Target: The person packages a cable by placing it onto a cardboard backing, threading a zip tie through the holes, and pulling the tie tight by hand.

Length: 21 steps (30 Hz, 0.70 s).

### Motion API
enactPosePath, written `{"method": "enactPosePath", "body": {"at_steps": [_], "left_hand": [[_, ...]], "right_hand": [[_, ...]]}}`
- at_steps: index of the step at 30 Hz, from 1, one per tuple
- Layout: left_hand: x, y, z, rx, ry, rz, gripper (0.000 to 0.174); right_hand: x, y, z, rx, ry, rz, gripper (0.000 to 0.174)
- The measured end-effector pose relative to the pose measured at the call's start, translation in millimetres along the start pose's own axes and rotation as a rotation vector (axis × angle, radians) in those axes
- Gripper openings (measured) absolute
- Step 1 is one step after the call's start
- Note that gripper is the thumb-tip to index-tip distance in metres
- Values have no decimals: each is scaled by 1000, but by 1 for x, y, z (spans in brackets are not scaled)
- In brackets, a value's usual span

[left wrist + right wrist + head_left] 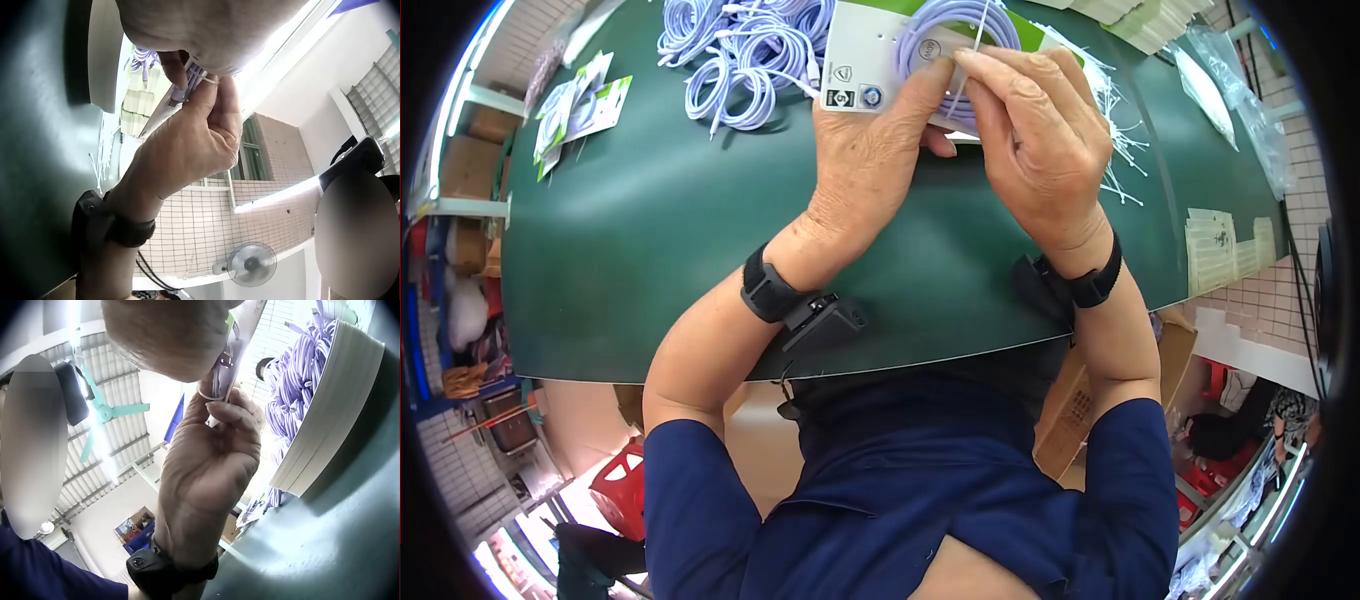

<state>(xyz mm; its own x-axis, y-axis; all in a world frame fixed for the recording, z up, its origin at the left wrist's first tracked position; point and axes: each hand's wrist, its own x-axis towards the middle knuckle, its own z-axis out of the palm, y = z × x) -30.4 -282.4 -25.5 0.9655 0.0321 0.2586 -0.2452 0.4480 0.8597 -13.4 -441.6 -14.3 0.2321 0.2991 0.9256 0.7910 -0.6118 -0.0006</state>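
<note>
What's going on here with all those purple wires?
A person is holding a coiled purple cable against a printed card. The left hand grips the card, while the right hand seems to pinch the white tie that runs across the coil. I can't tell if it's fastened. More coiled cables lie on the green table to the left, and loose white ties lie to the right.
</note>
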Motion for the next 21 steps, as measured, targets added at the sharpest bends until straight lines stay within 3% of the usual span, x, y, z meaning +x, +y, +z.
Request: {"method": "enactPosePath", "body": {"at_steps": [4,6,10,21], "left_hand": [[-3,4,-7,213,-78,-94,27],[-3,4,-2,144,-42,-61,23],[-5,7,2,25,0,-10,22],[-13,22,9,-63,-15,59,37]], "right_hand": [[1,6,-6,39,-4,-62,31],[5,-5,-16,121,-73,20,39],[11,-13,-28,168,-95,1,44],[8,-19,-40,264,-58,-21,34]]}}
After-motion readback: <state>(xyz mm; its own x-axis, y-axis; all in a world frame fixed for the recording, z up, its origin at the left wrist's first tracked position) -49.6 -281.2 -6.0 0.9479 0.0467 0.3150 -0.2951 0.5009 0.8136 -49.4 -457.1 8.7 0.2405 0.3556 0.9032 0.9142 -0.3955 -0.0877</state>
